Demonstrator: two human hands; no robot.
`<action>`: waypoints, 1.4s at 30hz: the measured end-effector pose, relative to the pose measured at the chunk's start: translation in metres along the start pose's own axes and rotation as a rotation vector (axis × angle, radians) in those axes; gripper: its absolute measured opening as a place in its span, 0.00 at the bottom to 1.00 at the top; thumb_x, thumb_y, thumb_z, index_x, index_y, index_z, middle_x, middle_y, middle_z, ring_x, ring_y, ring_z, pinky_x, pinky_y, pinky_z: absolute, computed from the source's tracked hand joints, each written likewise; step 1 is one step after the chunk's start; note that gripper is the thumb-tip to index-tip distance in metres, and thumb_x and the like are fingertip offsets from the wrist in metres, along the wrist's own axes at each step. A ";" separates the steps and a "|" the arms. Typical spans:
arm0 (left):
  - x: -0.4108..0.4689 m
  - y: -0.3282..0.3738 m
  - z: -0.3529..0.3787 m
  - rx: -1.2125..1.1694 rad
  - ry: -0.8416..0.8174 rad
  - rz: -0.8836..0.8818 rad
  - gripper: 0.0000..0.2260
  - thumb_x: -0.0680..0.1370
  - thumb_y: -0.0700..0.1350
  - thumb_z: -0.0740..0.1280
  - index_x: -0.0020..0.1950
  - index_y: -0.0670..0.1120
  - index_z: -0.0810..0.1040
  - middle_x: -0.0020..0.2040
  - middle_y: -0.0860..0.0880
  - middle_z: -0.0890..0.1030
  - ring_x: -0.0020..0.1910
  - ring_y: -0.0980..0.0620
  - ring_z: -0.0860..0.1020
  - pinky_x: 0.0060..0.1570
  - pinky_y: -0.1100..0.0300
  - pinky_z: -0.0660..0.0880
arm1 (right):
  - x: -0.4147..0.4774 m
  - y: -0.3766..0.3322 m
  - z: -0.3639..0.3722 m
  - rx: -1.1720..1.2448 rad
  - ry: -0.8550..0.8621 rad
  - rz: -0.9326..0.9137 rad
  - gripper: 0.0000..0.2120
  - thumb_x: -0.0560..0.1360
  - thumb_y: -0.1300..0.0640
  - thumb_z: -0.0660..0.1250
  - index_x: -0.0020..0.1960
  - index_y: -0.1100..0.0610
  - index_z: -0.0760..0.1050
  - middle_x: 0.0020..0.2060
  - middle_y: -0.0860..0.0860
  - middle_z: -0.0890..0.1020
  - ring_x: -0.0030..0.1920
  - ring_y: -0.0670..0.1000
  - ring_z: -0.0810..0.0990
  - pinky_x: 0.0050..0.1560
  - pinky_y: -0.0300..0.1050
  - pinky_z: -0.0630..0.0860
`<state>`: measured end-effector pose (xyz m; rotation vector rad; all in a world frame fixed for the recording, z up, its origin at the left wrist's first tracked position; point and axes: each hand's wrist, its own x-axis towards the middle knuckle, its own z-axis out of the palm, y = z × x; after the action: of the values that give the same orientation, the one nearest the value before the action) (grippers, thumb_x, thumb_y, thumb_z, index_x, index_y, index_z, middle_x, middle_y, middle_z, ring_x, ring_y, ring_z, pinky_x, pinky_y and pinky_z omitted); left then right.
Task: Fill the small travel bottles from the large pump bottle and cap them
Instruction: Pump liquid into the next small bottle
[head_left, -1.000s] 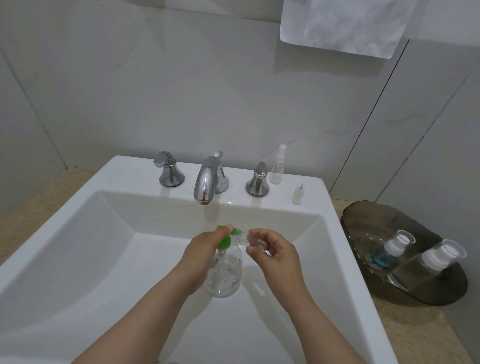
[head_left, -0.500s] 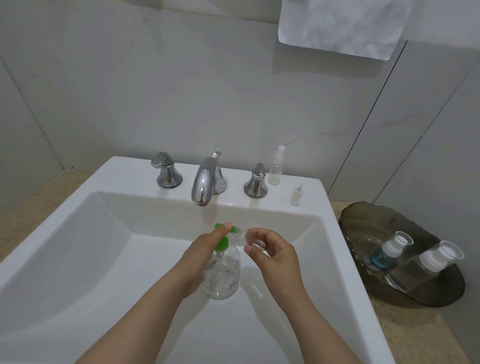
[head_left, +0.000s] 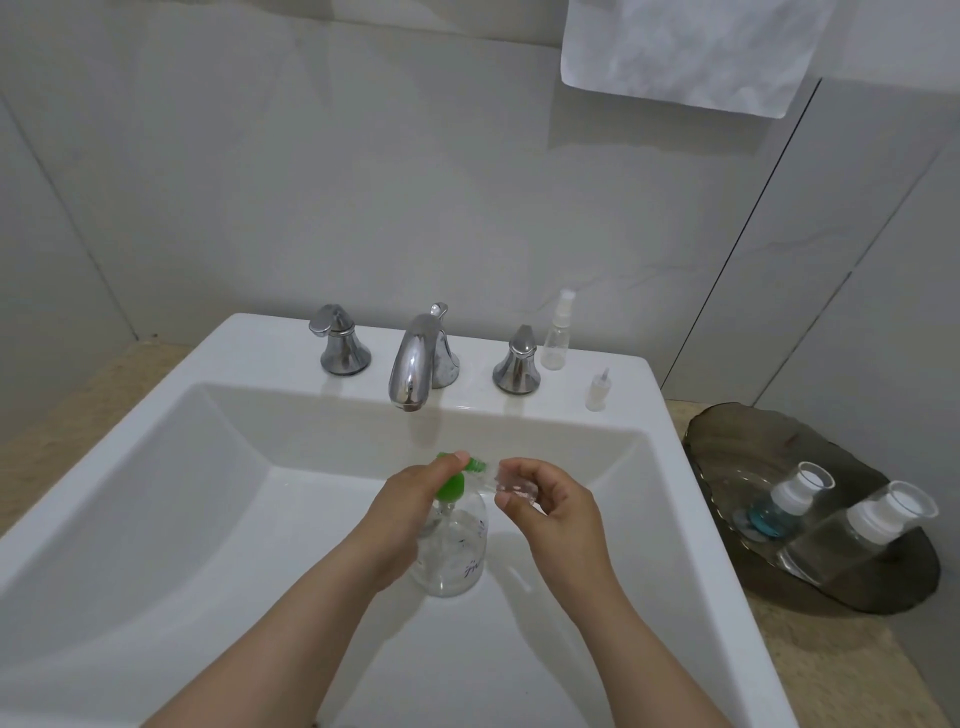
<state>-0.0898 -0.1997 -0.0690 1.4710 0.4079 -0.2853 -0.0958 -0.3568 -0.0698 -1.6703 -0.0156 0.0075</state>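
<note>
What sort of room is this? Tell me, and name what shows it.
Most likely a bathroom: a white sink with a chrome faucet, a tiled wall behind it, and a white towel hanging above.

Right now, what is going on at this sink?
A person works over the sink. The left hand grips the pump bottle, which stands in the basin, thumb on its green pump. The right hand holds a small bottle at the pump's nozzle. Two capped bottles lie on the tray at the right.
</note>
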 end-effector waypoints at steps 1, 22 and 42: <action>0.001 -0.001 0.000 0.003 0.002 -0.002 0.20 0.78 0.57 0.66 0.60 0.43 0.81 0.62 0.40 0.79 0.57 0.44 0.78 0.40 0.57 0.68 | 0.000 0.000 0.000 0.004 -0.001 0.002 0.13 0.72 0.66 0.71 0.49 0.48 0.81 0.46 0.45 0.85 0.49 0.40 0.81 0.49 0.32 0.76; 0.004 -0.003 -0.001 -0.022 -0.034 -0.031 0.33 0.67 0.70 0.69 0.64 0.50 0.77 0.63 0.49 0.78 0.61 0.49 0.77 0.46 0.58 0.69 | 0.000 -0.001 0.001 0.022 0.001 -0.018 0.13 0.72 0.66 0.71 0.48 0.49 0.81 0.45 0.44 0.85 0.49 0.42 0.82 0.50 0.34 0.76; -0.002 0.001 0.003 -0.010 0.001 -0.015 0.17 0.80 0.60 0.62 0.59 0.51 0.80 0.62 0.47 0.79 0.62 0.47 0.76 0.41 0.60 0.66 | 0.000 0.000 0.000 0.018 0.000 -0.007 0.13 0.72 0.66 0.71 0.48 0.49 0.81 0.45 0.46 0.85 0.49 0.42 0.82 0.49 0.32 0.76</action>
<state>-0.0912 -0.2030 -0.0668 1.4585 0.4209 -0.2939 -0.0958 -0.3563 -0.0696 -1.6520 -0.0208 0.0026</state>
